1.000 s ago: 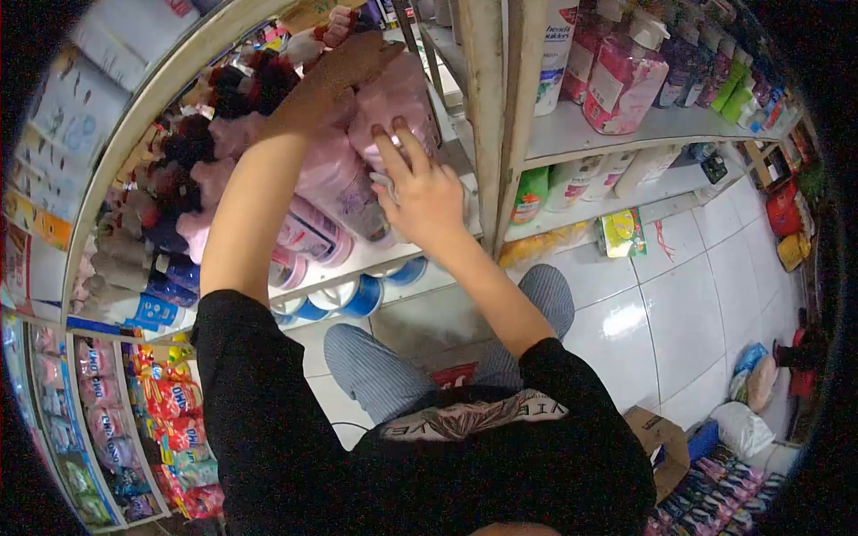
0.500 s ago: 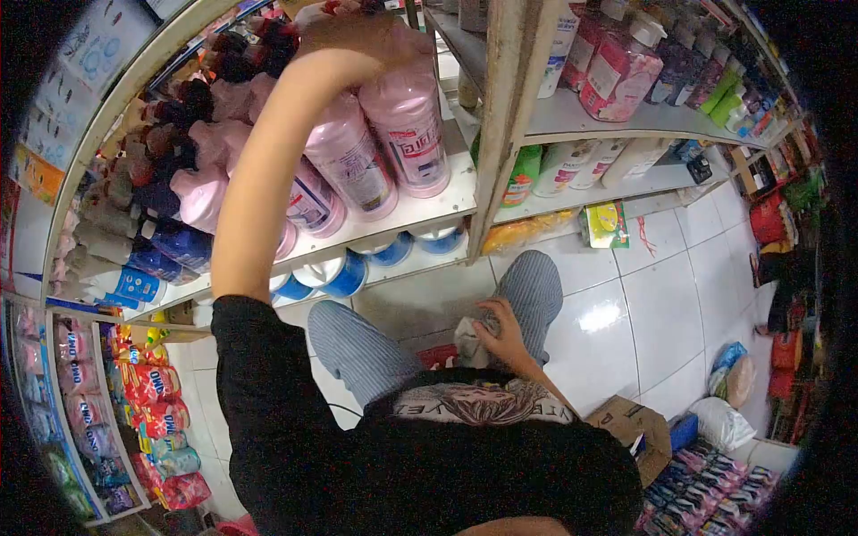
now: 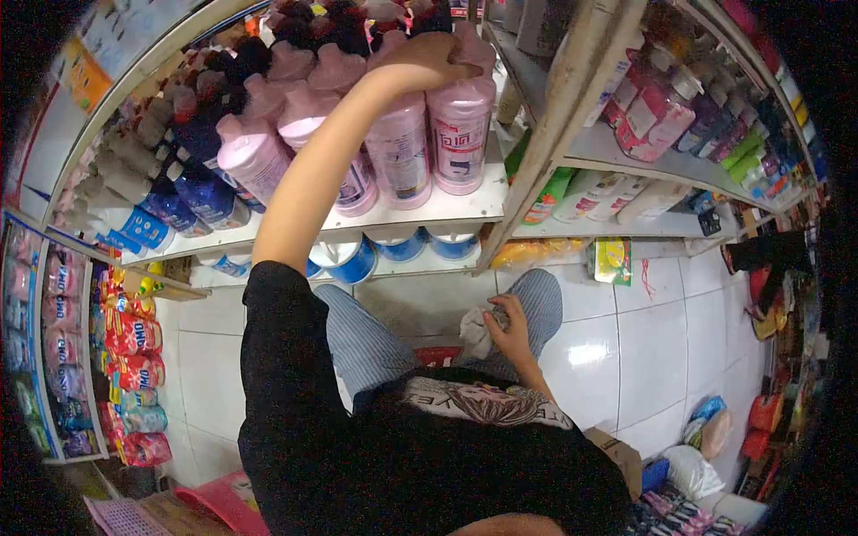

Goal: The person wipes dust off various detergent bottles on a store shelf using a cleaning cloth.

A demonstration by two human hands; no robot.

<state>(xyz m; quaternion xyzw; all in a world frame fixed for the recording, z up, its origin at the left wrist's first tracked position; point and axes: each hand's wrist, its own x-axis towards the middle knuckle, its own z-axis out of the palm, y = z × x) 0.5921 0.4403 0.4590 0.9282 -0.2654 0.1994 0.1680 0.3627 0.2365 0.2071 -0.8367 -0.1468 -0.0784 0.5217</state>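
Observation:
My left hand (image 3: 433,64) reaches over the shelf to the top of a pink bottle (image 3: 460,143) at the front right of its row. Its thumb and fingers are apart beside the bottle's narrow neck, with no firm grip visible. The bottle stands upright on the shelf. Similar pink bottles (image 3: 399,152) stand to its left, with dark-coloured bottles behind. Low by my knee, my right hand (image 3: 511,332) is closed around a crumpled whitish cloth (image 3: 476,334).
A white shelf edge (image 3: 429,211) runs above blue-and-white tubs (image 3: 349,259). An upright post (image 3: 559,125) divides this shelf from one with pump bottles (image 3: 657,112). Blue bottles (image 3: 206,196) stand left. A cardboard box (image 3: 617,454) is on the floor at right.
The view has shifted, so the shelf appears farther right. My left hand has drawn back from the top edge and now shows beside the bottle's neck. My right hand still has the cloth.

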